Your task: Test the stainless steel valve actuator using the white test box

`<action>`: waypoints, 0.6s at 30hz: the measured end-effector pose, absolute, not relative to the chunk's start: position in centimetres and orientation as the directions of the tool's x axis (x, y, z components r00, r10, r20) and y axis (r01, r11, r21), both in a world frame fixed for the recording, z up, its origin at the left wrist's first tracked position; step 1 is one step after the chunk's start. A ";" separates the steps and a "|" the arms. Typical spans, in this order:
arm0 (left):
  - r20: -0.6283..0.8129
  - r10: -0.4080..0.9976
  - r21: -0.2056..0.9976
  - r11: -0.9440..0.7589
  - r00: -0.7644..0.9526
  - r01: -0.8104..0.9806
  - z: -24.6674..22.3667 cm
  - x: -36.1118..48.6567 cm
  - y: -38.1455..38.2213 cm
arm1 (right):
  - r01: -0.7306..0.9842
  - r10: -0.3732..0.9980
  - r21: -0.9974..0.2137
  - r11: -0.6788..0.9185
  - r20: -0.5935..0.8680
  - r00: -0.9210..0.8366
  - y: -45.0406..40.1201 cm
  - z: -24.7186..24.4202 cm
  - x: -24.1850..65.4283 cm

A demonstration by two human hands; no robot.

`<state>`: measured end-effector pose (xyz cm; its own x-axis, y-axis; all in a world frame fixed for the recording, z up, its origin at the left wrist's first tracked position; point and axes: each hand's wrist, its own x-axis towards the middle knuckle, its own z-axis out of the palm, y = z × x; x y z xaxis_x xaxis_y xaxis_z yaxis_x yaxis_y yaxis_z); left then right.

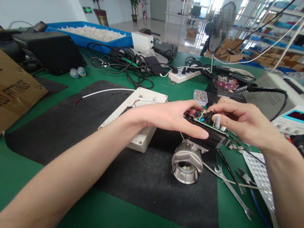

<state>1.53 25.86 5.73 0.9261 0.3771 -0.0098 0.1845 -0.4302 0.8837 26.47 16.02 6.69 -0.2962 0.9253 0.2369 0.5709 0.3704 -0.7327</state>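
A steel ball valve point(186, 164) rests on the black mat, its round opening facing me. On top of it sits a black actuator housing point(206, 135), with a green circuit board point(202, 116) and red wires exposed on its upper side. My left hand point(175, 116) grips this housing, thumb along the near side and fingers behind. Over the board, my right hand point(230, 116) is closed in a pinch at the black parts beside a pale cylindrical component point(217, 121). What lies between its fingertips is hidden.
An off-white plastic box point(145, 138) lies left of the valve, partly behind my left arm. A wrench point(234, 193), pliers point(244, 176) and a dimpled white tray point(264, 173) are at right. Behind stand a screw dish point(200, 96), power strip point(184, 76) and power supply point(291, 103).
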 end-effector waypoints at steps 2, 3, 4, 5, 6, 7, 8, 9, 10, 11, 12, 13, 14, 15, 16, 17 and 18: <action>-0.009 0.377 0.884 -0.430 0.926 0.184 5.8 1.5 25.8 | 0.576 0.929 -0.733 0.361 0.229 -0.291 16.0 6.7 26.4; -0.008 0.381 0.882 -0.433 0.924 0.187 5.8 1.5 25.8 | 0.578 0.932 -0.736 0.352 0.218 -0.290 16.0 6.8 26.4; -0.009 0.385 0.879 -0.436 0.923 0.191 5.8 1.5 25.8 | 0.581 0.936 -0.740 0.339 0.201 -0.290 15.9 6.8 26.5; -0.013 0.386 0.878 -0.437 0.922 0.195 5.8 1.5 25.8 | 0.581 0.939 -0.746 0.326 0.186 -0.288 15.9 6.8 26.5; -0.017 0.385 0.877 -0.437 0.923 0.199 5.8 1.5 25.7 | 0.578 0.943 -0.754 0.312 0.173 -0.284 15.9 6.8 26.5; -0.020 0.383 0.875 -0.440 0.924 0.202 5.8 1.5 25.7 | 0.570 0.946 -0.765 0.301 0.164 -0.279 15.9 6.8 26.6; -0.021 0.379 0.871 -0.447 0.925 0.203 5.9 1.5 25.7 | 0.558 0.949 -0.776 0.292 0.161 -0.272 15.9 6.7 26.6; -0.019 0.375 0.867 -0.456 0.927 0.202 5.9 1.5 25.7 | 0.544 0.951 -0.789 0.286 0.163 -0.264 15.9 6.7 26.6; -0.016 0.371 0.862 -0.466 0.929 0.201 5.9 1.5 25.8 | 0.530 0.952 -0.800 0.280 0.163 -0.258 15.9 6.7 26.6; -0.013 0.368 0.856 -0.477 0.930 0.201 6.0 1.4 25.8 | 0.514 0.954 -0.813 0.274 0.161 -0.254 15.9 6.7 26.6; -0.011 0.366 0.850 -0.486 0.931 0.202 6.0 1.4 25.8 | 0.498 0.955 -0.825 0.268 0.157 -0.253 15.9 6.7 26.6; -0.012 0.363 0.846 -0.494 0.932 0.204 6.1 1.4 25.8 | 0.485 0.956 -0.835 0.260 0.151 -0.252 15.8 6.8 26.6; -0.014 0.361 0.841 -0.499 0.932 0.206 6.1 1.4 25.8 | 0.479 0.957 -0.841 0.252 0.143 -0.252 15.8 6.9 26.5; -0.014 0.361 0.838 -0.505 0.933 0.207 6.1 1.3 25.8 | 0.478 0.958 -0.843 0.247 0.138 -0.251 15.7 7.1 26.4; -0.012 0.361 0.835 -0.509 0.933 0.208 6.1 1.3 25.8 | 0.487 0.959 -0.839 0.244 0.134 -0.250 15.6 7.2 26.3; -0.011 0.361 0.834 -0.511 0.932 0.207 6.2 1.4 25.8 | 0.501 0.960 -0.830 0.245 0.134 -0.247 15.6 7.4 26.3; -0.010 0.362 0.835 -0.510 0.932 0.207 6.1 1.4 25.7 | 0.519 0.960 -0.818 0.248 0.136 -0.245 15.5 7.5 26.2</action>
